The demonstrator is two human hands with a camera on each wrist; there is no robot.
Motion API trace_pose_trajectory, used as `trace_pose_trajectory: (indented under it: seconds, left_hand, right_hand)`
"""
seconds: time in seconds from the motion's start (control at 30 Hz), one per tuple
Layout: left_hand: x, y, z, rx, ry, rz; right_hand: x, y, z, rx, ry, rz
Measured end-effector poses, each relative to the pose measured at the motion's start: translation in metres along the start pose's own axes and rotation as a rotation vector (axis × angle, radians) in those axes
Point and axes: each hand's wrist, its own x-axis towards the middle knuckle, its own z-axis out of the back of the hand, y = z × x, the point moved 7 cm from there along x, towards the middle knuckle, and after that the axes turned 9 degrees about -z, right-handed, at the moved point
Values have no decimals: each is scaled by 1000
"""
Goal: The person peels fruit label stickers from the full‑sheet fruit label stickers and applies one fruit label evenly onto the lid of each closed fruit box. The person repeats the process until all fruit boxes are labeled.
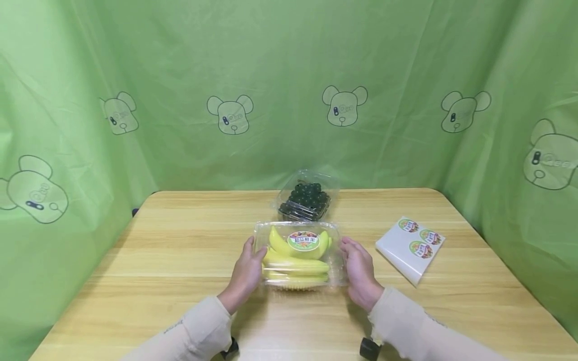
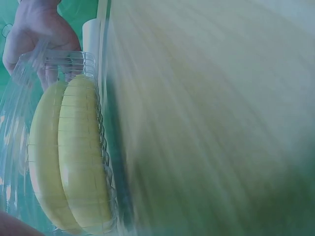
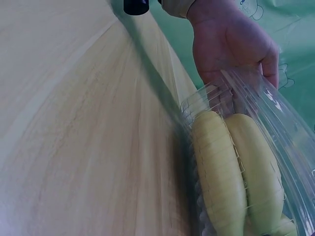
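Between my two hands is a clear plastic clamshell box [image 1: 337,258] of yellow bananas [image 1: 295,265], its lid closed. An oval fruit sticker [image 1: 303,241] lies on the lid near the far edge. My left hand [image 1: 246,273] grips the box's left end, thumb on top and fingers lower down. My right hand [image 1: 359,273] holds the right end in the same way; in the left wrist view it appears beyond the bananas [image 2: 81,152]. In the right wrist view, the bananas [image 3: 219,167] show through the ribbed side. Fingertips under the box are partly hidden.
Behind the box stands another clear clamshell [image 1: 331,188] holding dark green grapes [image 1: 309,198], its lid raised. A white sticker sheet [image 1: 397,245] with several round fruit stickers lies to the right on the wooden table [image 1: 180,240]. Green curtains [image 1: 289,50] surround the table's back and sides.
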Motion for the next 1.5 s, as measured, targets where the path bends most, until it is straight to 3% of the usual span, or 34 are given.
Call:
trace_pose_trajectory:
  seconds: [0.83,1.5]
  left_hand:
    - [0,-16,10,29,-8,-34]
    - [10,-43,20,16,-40,-77]
  right_hand:
    - [-9,14,-4,14,48,39]
    - [-11,43,-8,35,20,73]
